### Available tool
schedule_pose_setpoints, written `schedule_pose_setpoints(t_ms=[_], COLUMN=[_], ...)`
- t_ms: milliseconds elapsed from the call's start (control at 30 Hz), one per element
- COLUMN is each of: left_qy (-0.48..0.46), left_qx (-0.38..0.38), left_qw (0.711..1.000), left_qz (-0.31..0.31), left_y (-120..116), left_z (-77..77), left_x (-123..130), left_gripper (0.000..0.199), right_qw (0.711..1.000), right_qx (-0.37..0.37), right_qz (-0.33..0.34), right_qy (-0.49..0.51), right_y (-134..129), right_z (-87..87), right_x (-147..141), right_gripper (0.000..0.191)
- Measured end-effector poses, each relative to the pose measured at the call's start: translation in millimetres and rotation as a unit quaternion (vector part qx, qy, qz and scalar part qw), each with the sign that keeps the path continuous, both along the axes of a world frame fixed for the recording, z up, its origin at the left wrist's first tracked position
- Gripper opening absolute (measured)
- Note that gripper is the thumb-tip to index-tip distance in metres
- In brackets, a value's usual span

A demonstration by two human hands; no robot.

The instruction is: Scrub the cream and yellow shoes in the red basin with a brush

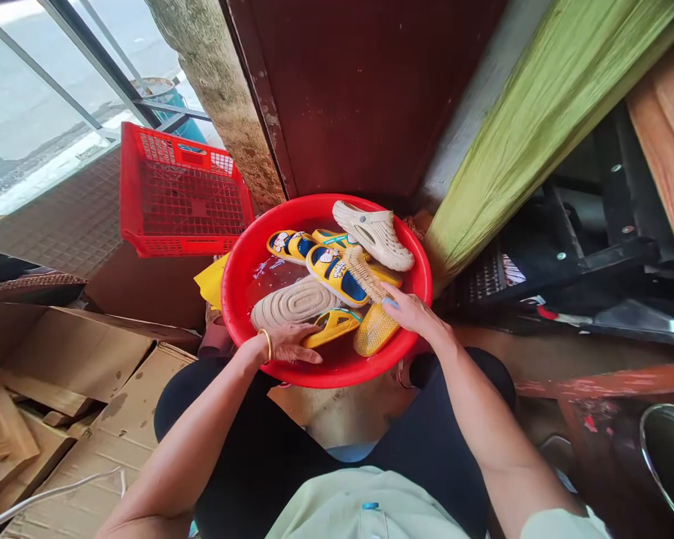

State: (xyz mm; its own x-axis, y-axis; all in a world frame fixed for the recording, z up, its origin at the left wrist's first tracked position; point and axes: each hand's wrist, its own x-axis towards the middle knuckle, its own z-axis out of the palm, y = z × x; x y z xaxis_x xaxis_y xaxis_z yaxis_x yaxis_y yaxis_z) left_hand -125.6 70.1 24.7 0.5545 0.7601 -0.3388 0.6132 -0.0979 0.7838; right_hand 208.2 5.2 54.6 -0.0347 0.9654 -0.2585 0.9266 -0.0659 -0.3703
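Observation:
A round red basin holds yellow and beige shoes in shallow water. My left hand, with a gold bangle at the wrist, is at the basin's front left, its fingers against a yellow sandal; whether it grips the sandal cannot be told. My right hand is wrapped round the end of a scrubbing brush, which lies over a yellow and blue sandal. Under the brush end is a yellow sole. One beige clog leans on the back right rim; another, sole up, lies at left.
A red crate stands behind the basin at left. Cardboard and wood pieces lie at lower left. A dark red door is behind, a green cloth hangs at right, near a black metal frame.

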Motion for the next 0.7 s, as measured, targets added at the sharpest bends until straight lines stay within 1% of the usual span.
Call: schedule_pose_setpoints(t_ms=[33, 67, 100, 167, 233, 300, 333, 400, 467, 533, 567, 633, 700], left_qy=[0.020, 0.040, 0.062, 0.117, 0.185, 0.241, 0.253, 0.231, 0.174, 0.136, 0.128, 0.104, 0.048], left_qx=[-0.006, -0.002, 0.015, 0.072, 0.112, 0.126, 0.127, 0.116, 0.098, 0.075, 0.067, 0.052, 0.033], left_qw=[0.998, 0.992, 0.988, 0.980, 0.966, 0.950, 0.947, 0.958, 0.976, 0.986, 0.988, 0.991, 0.996], left_qz=[-0.067, -0.116, -0.142, -0.141, -0.144, -0.152, -0.149, -0.128, -0.088, -0.056, -0.051, -0.060, -0.066], left_y=[-4.7, -8.6, -11.8, -16.1, -18.4, -19.0, -18.6, -16.4, -13.0, -9.3, -7.6, -4.4, -1.1], left_z=[-1.5, -3.9, -7.0, -14.4, -21.1, -25.0, -25.7, -24.6, -21.5, -17.3, -14.8, -9.0, -1.9], left_x=[2.6, 5.3, 8.1, 14.8, 22.6, 30.2, 33.1, 36.6, 37.1, 36.5, 36.4, 36.7, 36.8], left_gripper=[0.047, 0.045, 0.040, 0.031, 0.024, 0.024, 0.027, 0.034, 0.041, 0.043, 0.043, 0.040, 0.036], right_qw=[1.000, 1.000, 1.000, 1.000, 1.000, 0.999, 0.999, 0.999, 0.998, 0.996, 0.995, 0.994, 0.994], right_qx=[-0.002, -0.004, -0.004, 0.002, 0.014, 0.022, 0.022, 0.019, 0.010, -0.001, -0.008, -0.017, -0.010], right_qz=[-0.004, -0.007, -0.007, 0.001, 0.010, 0.017, 0.019, 0.017, 0.014, 0.016, 0.021, 0.031, 0.037], right_qy=[-0.006, -0.012, -0.017, -0.020, -0.021, -0.022, -0.024, -0.037, -0.060, -0.084, -0.093, -0.105, -0.099], right_y=[1.2, 2.2, 3.1, 4.5, 5.7, 6.6, 6.7, 5.8, 3.5, 0.4, -1.1, -3.7, -6.1], right_z=[-0.8, -1.4, -1.7, -2.1, -2.3, -2.4, -2.4, -2.1, -1.3, -0.2, 0.2, 0.6, 0.7], right_x=[-0.6, -1.2, -2.2, -5.0, -8.6, -12.2, -13.7, -15.9, -17.5, -19.1, -19.9, -21.4, -22.3], right_gripper=[0.068, 0.068, 0.068, 0.068, 0.068, 0.068, 0.068, 0.067, 0.067, 0.067, 0.067, 0.066, 0.065])
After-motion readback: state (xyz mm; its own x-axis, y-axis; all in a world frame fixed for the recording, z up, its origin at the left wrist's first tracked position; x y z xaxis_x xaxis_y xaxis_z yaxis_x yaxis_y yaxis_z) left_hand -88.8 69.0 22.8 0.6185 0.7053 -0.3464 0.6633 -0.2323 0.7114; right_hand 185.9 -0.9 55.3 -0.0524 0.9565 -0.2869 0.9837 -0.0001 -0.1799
